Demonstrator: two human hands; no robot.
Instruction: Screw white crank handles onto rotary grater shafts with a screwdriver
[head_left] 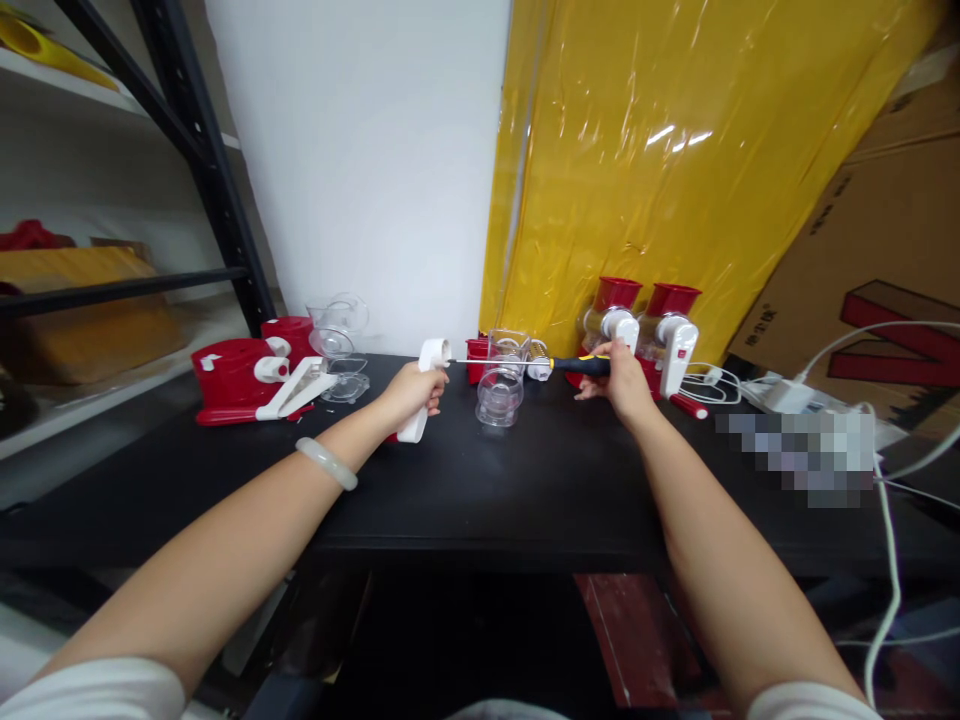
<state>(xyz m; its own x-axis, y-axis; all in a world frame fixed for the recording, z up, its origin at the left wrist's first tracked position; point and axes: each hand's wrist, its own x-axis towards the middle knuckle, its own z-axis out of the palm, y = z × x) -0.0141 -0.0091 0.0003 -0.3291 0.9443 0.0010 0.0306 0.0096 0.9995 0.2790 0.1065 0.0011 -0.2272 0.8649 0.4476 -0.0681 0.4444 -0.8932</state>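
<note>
A white crank handle (414,424) is gripped in my left hand (415,392), held upright above the black table. My right hand (621,382) is closed round the dark blue and yellow grip of a screwdriver (581,366). Its long shaft lies level and points left, with the tip at the upper end of the white handle. Behind the shaft stand clear plastic parts (499,396), a grater drum (538,360) and a red part (476,360).
Two red and white grinders (673,345) stand at the back right near white cables (709,385). Red bases (232,380) and clear plastic parts (341,345) sit at the left. A cardboard box (885,230) is at the right, a shelf rack (217,170) at the left.
</note>
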